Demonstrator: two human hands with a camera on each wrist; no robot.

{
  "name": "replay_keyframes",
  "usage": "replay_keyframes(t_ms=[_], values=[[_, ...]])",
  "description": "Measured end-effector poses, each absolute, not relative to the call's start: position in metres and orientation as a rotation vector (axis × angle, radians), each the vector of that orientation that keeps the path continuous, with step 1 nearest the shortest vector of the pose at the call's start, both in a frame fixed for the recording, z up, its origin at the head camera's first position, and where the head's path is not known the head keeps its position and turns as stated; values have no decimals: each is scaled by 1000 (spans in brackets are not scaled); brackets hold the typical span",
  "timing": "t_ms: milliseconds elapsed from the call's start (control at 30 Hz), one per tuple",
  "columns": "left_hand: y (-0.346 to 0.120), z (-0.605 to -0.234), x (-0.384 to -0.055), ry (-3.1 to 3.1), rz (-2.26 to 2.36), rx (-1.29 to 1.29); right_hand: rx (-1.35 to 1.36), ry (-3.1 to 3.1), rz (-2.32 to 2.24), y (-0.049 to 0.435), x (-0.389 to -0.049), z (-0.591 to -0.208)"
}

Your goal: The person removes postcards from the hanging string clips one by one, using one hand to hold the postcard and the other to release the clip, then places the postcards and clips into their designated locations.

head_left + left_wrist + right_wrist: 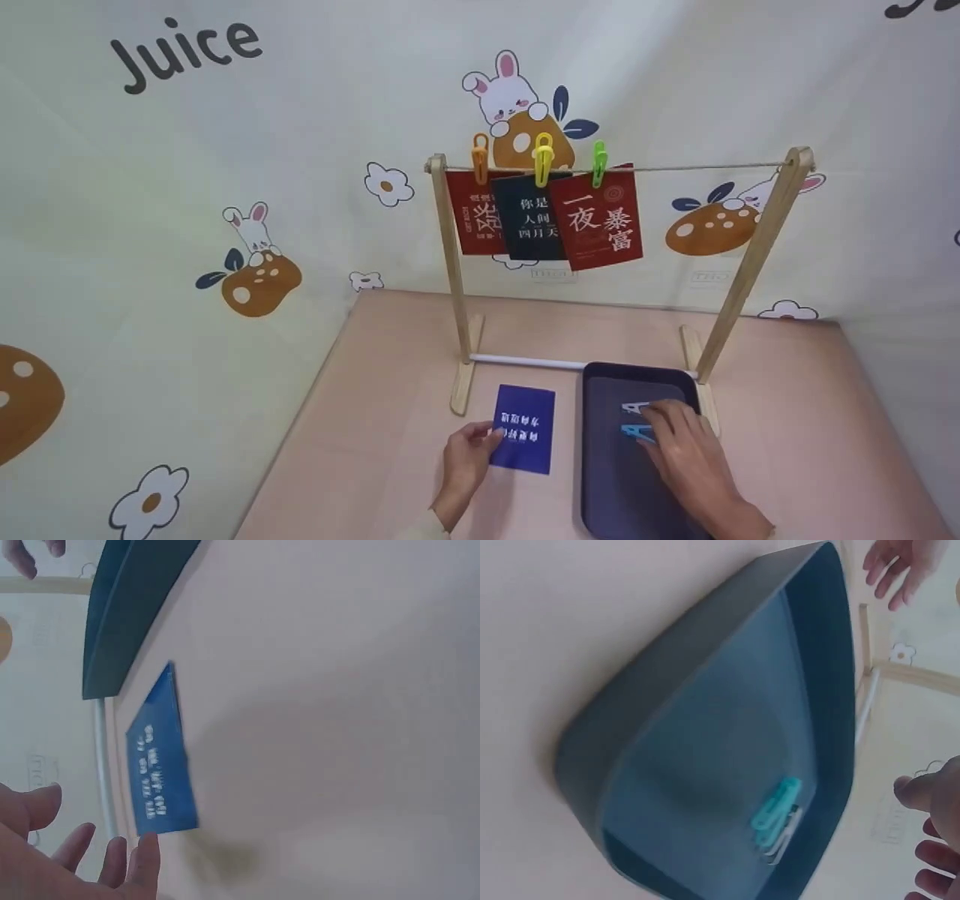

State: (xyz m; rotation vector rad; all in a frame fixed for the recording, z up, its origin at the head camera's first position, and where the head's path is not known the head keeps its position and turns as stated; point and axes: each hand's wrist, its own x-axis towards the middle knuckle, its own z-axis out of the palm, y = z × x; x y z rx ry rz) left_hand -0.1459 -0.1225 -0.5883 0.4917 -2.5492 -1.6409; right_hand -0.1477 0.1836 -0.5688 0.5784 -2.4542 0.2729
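Note:
A blue card (529, 409) with white characters lies on the table. My left hand (465, 459) is at its left edge, and the left wrist view shows the fingers (147, 862) spread and relaxed beside the card. Right of the card stands a dark tray (619, 487). Inside it, a light blue clothespin (775, 804) and a white clothespin (786, 838) lie side by side. My right hand (694, 454) hovers over the tray, its fingertips overlapping the clothespins' right ends in the head view; from the right wrist, the thumb and fingers stand apart, holding nothing.
Behind, a wooden rack (454, 285) carries a string (705, 166). Orange (480, 159), yellow (544, 159) and green clothespins (599, 163) hold two red cards and a dark card (531, 217) on it. A white bar (525, 362) joins the rack's feet.

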Motion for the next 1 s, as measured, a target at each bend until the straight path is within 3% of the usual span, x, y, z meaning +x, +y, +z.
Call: replay_keyframes(t_ms=[600, 1000], values=[[-107, -497, -167, -2647, -1693, -166, 999, -2041, 131, 188, -177, -471], [-95, -432, -201, -2646, -1681, -278, 1215, -1850, -97, 182, -217, -382]])
